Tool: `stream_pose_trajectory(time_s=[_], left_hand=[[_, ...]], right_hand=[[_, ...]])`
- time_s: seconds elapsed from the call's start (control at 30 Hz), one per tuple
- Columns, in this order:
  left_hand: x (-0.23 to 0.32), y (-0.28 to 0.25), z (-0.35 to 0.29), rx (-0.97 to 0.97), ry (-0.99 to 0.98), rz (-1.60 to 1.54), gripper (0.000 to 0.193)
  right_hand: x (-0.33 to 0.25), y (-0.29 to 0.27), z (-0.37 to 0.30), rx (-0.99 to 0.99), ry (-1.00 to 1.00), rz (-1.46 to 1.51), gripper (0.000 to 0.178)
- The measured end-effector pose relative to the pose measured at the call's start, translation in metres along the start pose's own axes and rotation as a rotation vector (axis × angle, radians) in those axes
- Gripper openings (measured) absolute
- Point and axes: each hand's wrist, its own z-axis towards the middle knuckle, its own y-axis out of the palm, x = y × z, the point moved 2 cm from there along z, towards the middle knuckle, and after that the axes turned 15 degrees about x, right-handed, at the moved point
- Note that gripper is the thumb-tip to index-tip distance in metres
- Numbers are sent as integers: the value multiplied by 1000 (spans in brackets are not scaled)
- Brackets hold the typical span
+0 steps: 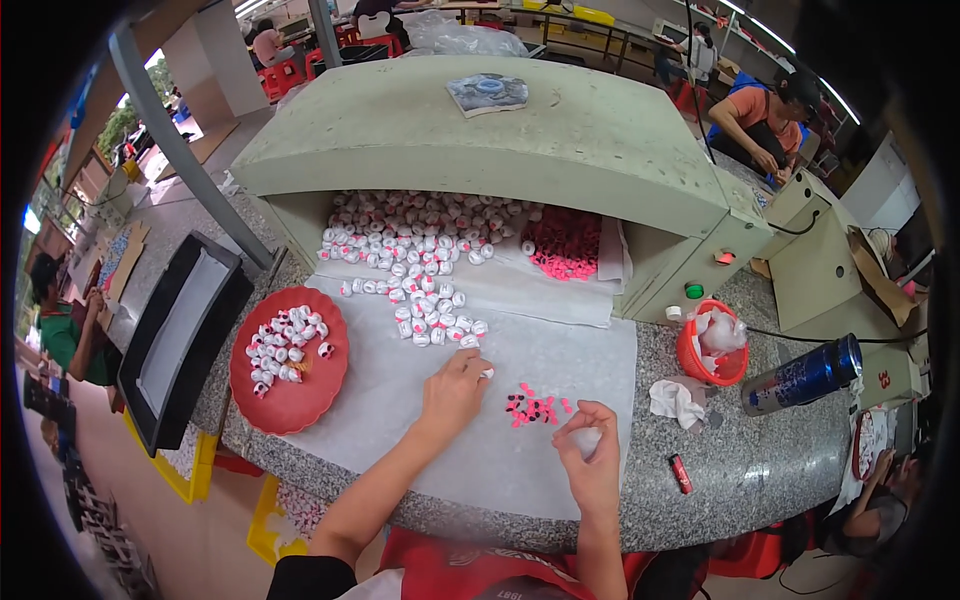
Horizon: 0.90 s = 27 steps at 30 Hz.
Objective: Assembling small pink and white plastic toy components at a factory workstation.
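My left hand [455, 392] is closed in a pinch on a small white ball [487, 373], mostly hidden by the fingers. To its right my right hand [592, 462] curls around a pale, whitish lump [584, 440]; its kind is not clear. Between the hands lies a loose scatter of small pink and black pieces [535, 408] on white paper [450, 490]. Just beyond my left fingertips sits a cluster of white balls with dark print and pink spots [430, 318]. More of them lie on a red scalloped plate [285, 415] at the left.
A pale green metal hood [480, 150] covers heaped white balls and a pink pile [565, 240]. At the right are a red basket [735, 370] with plastic, crumpled tissue [677, 402], a blue bottle [805, 375] and a red tube [680, 474]. A black tray [190, 340] stands left. Other people sit nearby.
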Motion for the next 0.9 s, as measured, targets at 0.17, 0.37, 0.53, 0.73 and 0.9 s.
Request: stream_pose_trajectory(time_s=[0.17,0.37,0.53,0.73,0.9], left_hand=[[21,-17,-14,-110,-754,-810,20],[80,-62,-6,-83,-861,-1147,25],[90,-67,-11,109,-542,-945,34],[95,-74,-7,132,-411,-805,32],[96,-74,-7,161,-549,-915,31]], right_hand=[[-11,2,-6,-49,-39,41,39],[-51,-7,-22,74,-8,81,33],[-71,-6,-36,90,-507,-153,25],[-78,2,-36,35,-648,-213,23],[-75,4,-34,45,-688,-208,23]])
